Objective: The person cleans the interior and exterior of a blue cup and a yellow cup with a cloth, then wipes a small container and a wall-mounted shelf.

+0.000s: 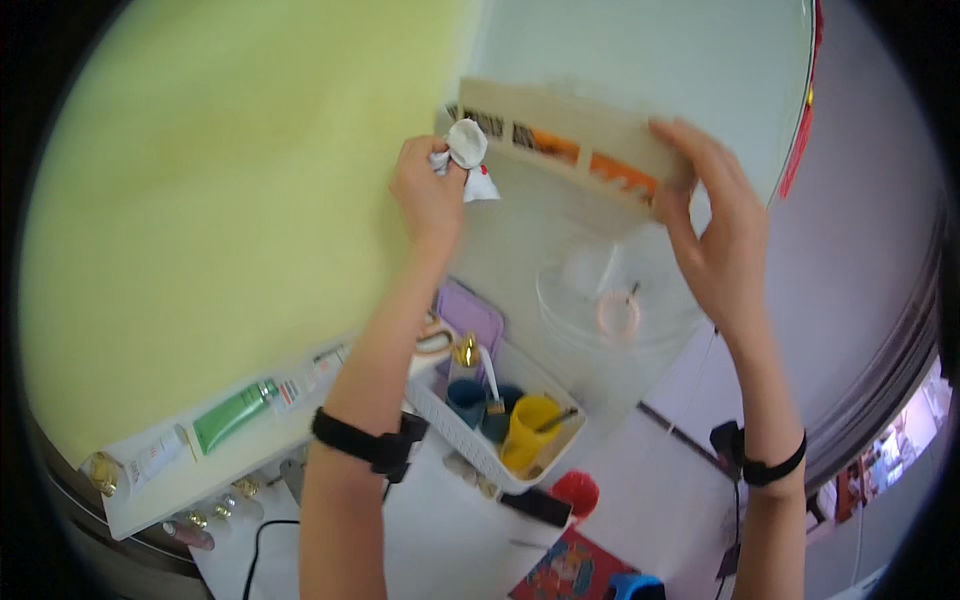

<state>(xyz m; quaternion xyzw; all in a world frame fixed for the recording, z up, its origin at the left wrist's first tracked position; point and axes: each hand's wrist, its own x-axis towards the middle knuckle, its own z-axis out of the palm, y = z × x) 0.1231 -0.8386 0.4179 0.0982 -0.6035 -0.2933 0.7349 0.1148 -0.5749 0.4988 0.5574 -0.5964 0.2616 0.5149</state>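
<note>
Both arms reach up toward a pale wall shelf. My left hand (432, 192) is closed around a crumpled white cloth (468, 150) and presses it against the left end of a beige box (570, 140) with orange and dark patches. My right hand (705, 225) grips the right end of that box, fingers over its top edge. The box stands tilted against a white panel (640, 50). Black bands sit on both wrists.
A clear round container (610, 310) hangs under the box. Below, a white tray (455, 425) holds a yellow cup (528, 430), blue cups and a brush. A white shelf (200, 460) carries a green tube (235, 415) and small bottles. Yellow wall on the left.
</note>
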